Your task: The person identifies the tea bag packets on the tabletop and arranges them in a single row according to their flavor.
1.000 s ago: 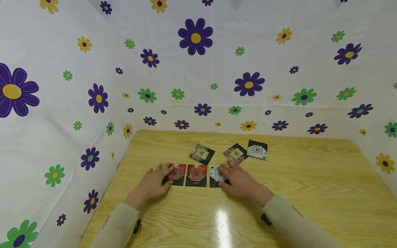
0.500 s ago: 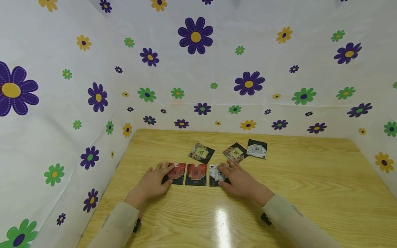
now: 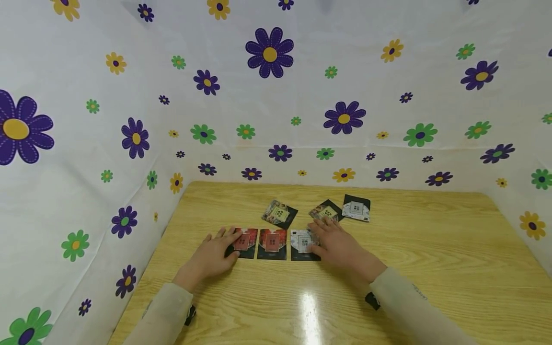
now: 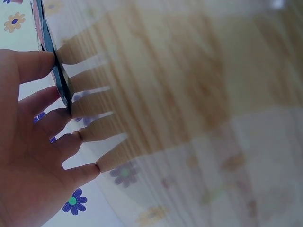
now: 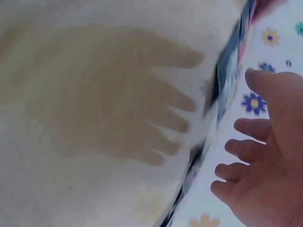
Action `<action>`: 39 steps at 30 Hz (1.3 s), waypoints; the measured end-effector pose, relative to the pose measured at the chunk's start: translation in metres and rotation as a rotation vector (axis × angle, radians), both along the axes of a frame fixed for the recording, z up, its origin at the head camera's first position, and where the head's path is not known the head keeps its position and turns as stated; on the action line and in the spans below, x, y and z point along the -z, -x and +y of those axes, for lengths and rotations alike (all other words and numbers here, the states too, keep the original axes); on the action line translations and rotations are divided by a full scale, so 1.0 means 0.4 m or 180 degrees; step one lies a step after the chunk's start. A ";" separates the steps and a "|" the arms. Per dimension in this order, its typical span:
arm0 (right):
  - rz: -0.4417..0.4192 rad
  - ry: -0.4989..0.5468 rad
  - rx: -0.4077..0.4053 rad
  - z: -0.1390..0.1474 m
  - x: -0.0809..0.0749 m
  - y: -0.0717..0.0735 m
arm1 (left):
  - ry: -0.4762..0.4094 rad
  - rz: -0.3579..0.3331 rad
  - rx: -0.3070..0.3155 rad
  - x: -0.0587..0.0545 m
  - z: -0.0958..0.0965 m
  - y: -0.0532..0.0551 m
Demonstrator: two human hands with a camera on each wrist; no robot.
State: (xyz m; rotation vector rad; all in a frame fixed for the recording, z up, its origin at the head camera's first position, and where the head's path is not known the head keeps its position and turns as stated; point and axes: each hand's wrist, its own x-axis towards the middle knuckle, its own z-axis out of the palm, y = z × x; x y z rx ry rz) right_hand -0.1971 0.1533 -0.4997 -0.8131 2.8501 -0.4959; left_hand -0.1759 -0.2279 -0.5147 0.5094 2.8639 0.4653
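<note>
Three flat square sachets lie in a row on the table: a left red-and-black sachet [image 3: 246, 243], a middle red-and-black sachet [image 3: 272, 244] and a white-and-black sachet [image 3: 303, 244]. My left hand [image 3: 211, 256] touches the left sachet's outer side, fingers spread; thumb and fingertips meet its edge [image 4: 60, 80] in the left wrist view. Over the white sachet's right side is my right hand [image 3: 338, 247], covering part of it. In the right wrist view, the right hand's fingertips [image 5: 236, 146] are loosely extended, raised off the surface, holding nothing.
Behind the row lie a tilted yellow-labelled sachet [image 3: 280, 214], another yellow-labelled sachet [image 3: 324, 211] partly behind my right hand, and a white-and-black sachet [image 3: 356, 208]. Flower-printed white cloth [image 3: 241, 105] walls the wooden table [image 3: 431, 249] at the back and sides.
My right hand has lifted off the white sachet and shifted slightly right, uncovering more of it. The left hand stays on the left red sachet; the sachets have not visibly moved.
</note>
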 end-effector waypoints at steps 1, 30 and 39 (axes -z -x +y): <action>0.0031 -0.0007 0.0075 0.008 -0.005 0.008 | -0.0001 -0.0002 -0.0002 0.000 0.000 0.000; -0.0011 -0.0581 0.1357 0.202 0.024 0.155 | 0.0047 -0.0012 -0.0008 0.002 0.000 0.003; 0.0005 -0.0529 0.1387 0.208 0.030 0.149 | 0.0058 -0.0035 -0.0019 -0.001 0.002 0.002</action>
